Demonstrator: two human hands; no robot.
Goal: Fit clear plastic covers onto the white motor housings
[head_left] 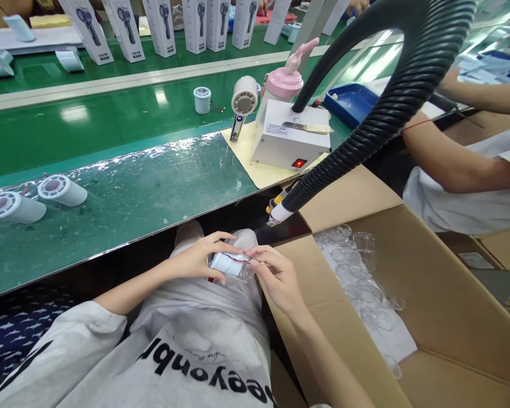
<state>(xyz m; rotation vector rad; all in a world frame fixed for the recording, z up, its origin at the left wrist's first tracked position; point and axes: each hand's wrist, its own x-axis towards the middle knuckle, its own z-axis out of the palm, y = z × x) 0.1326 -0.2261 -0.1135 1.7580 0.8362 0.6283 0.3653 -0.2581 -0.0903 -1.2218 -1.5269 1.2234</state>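
Above my lap, my left hand (199,256) grips a small white motor cylinder (226,264), thumb on one side and fingers on the other. What looks like a clear plastic sleeve (248,273) is around the cylinder's right end; how far it covers the cylinder I cannot tell. Thin red and dark wires (238,259) run along the top of the cylinder. The fingertips of my right hand (280,277) pinch these wires at the right end.
Right of my lap, an open cardboard box (446,294) holds several clear plastic parts (361,283). A black ribbed hose (365,141) arches down from a white machine (291,139). White cylinders (62,190) lie on the green bench (144,187). A co-worker's arm (454,153) is at right.
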